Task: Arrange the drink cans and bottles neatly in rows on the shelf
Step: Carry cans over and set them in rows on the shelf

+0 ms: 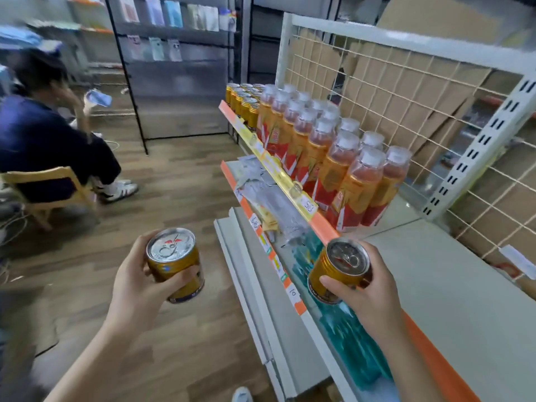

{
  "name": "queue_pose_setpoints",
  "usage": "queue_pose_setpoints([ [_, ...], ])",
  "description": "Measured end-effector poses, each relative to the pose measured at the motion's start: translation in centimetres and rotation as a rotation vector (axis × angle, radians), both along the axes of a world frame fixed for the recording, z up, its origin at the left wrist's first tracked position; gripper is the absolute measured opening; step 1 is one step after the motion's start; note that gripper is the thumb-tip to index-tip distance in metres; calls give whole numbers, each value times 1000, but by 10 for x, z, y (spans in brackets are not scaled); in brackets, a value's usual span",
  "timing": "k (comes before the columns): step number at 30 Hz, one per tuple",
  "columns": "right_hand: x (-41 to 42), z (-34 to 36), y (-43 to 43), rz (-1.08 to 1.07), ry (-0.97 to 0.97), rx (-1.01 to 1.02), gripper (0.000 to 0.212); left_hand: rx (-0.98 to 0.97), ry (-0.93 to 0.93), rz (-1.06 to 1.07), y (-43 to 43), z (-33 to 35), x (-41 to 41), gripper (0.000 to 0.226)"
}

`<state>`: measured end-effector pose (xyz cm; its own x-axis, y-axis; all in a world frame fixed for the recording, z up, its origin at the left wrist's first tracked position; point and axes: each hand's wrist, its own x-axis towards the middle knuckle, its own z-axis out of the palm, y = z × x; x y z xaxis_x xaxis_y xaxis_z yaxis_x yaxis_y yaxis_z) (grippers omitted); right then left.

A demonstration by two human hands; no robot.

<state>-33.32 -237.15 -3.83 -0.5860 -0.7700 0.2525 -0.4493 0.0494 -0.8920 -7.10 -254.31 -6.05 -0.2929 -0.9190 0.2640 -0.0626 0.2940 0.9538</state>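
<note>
A wood-look plank floor (179, 181) covers the left and near parts of the room. At the far left a person (37, 132) in dark clothes sits on a light wooden chair (43, 181), with cables (11, 224) trailing on the floor beside it. Far in the centre stands a black-framed rack (174, 68) hung with pale, blurred packets. On the right, flattened brown cardboard (435, 21) leans behind the shelf's (464, 285) white wire-grid back panel (406, 43).

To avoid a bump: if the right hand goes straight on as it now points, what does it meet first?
The right hand and its can would likely meet the top shelf's orange front rail first, with the nearest bottle behind; depth is unclear.
</note>
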Motion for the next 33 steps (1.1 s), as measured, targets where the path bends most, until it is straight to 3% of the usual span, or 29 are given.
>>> queue_pose_setpoints([
  [15,-60,13,-215,257,1,-30,60,-30,-8,188,-157,16,-38,62],
  [23,-69,7,-307,212,35,-20,74,-32,-7,161,-249,10,-59,64],
  [33,-71,13,-449,47,2,-48,65,-54,-10,-26,-430,22,-86,55],
])
